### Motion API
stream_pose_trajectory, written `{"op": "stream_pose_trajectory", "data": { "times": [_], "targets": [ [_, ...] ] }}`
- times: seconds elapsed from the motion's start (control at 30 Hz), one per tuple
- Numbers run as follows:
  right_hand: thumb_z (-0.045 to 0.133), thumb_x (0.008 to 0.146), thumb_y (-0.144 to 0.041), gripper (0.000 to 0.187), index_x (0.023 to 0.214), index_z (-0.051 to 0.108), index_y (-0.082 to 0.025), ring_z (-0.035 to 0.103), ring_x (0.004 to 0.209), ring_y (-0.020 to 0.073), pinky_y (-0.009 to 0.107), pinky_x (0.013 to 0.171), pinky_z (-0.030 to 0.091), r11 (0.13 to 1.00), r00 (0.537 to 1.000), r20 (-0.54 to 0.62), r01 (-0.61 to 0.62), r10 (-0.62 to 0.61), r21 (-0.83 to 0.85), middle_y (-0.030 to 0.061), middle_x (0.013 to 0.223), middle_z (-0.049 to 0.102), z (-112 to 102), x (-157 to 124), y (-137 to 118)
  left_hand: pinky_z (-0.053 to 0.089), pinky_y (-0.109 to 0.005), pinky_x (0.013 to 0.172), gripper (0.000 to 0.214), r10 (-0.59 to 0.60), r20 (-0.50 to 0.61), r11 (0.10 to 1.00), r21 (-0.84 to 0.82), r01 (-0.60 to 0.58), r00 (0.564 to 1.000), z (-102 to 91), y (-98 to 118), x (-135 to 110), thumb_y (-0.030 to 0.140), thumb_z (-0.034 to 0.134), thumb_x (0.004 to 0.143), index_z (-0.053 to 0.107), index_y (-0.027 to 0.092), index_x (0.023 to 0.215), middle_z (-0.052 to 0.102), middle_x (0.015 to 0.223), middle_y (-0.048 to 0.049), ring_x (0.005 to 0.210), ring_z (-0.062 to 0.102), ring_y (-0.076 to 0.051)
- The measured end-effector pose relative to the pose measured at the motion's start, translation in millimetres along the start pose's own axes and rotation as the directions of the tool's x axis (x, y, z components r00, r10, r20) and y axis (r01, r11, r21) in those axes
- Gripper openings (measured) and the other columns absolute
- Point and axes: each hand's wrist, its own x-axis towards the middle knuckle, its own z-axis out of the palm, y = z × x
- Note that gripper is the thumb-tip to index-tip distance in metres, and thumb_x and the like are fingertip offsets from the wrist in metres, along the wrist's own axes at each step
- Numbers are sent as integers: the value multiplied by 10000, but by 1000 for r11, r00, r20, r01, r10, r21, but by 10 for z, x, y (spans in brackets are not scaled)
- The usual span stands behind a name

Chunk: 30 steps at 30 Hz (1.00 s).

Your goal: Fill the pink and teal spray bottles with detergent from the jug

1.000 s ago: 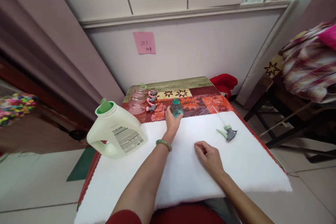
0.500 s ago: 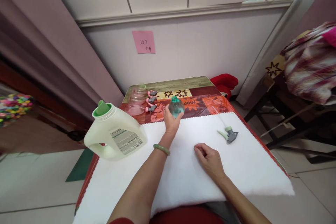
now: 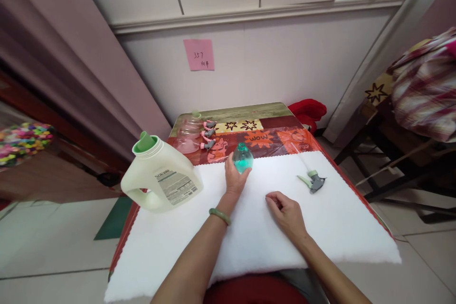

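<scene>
My left hand (image 3: 236,174) is wrapped round a clear teal spray bottle (image 3: 242,157) with an uncovered neck. The bottle is upright near the far edge of the white cloth (image 3: 249,228). My right hand (image 3: 285,209) rests on the cloth, fingers curled, with nothing visible in it. To its right lies a grey and green trigger sprayer head (image 3: 314,181), its thin tube pointing away from me. A large pale green jug (image 3: 160,175) stands to the left, its mouth uncapped with a green spout showing.
Several pink-tinted spray bottles (image 3: 188,145) with grey and pink triggers lie at the table's back left. A patterned red cloth (image 3: 260,138) covers the table's far part. Behind is a wall with a pink note (image 3: 199,55). Plaid fabric (image 3: 423,85) sits at the right.
My left hand has brought the spray bottle a little toward me, from over the patterned cloth to the white cloth's edge. My right hand stays in place. The view has shifted slightly.
</scene>
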Motion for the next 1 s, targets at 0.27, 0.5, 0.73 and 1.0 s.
{"op": "stream_pose_trajectory", "data": {
  "times": [0.27, 0.5, 0.73, 1.0],
  "targets": [
    [555, 927, -447, 265, 887, 715, -240, 617, 606, 160, 266, 620, 457, 1000, 1000, -6, -8, 8, -6, -13, 693, 692, 11, 3, 12, 393, -565, 1110, 872, -5, 35, 1000, -3, 5, 999, -79, 43, -155, 288, 846, 667, 444, 246, 1440, 567, 1376, -161, 1317, 513, -362],
    [552, 927, -460, 277, 895, 715, -238, 628, 618, 174, 280, 627, 463, 1000, 1000, -13, 1, -1, -22, -1, 705, 701, 28, -10, 32, 362, -551, 1153, 899, -1, 80, 1000, -4, 1, 997, -70, 11, -171, 310, 822, 689, 401, 232, 1480, 520, 1473, -178, 1384, 472, -366],
    [554, 923, -450, 275, 902, 720, -232, 645, 627, 181, 285, 635, 477, 999, 999, -25, 19, -20, -26, 11, 726, 723, 17, -27, 34, 349, -581, 1157, 960, -29, 110, 1000, 16, 27, 994, -57, 82, -130, 260, 826, 673, 359, 233, 1512, 495, 1495, -189, 1403, 454, -382],
    [575, 914, -481, 305, 924, 729, -218, 630, 609, 181, 290, 602, 486, 999, 1000, 0, 5, -5, 46, 25, 739, 730, -16, -36, 5, 277, -574, 1207, 901, 28, 125, 998, 55, -35, 992, -562, 460, -437, 291, 816, 732, 365, 210, 1508, 365, 1591, -197, 1502, 303, -362]
  ]
}}
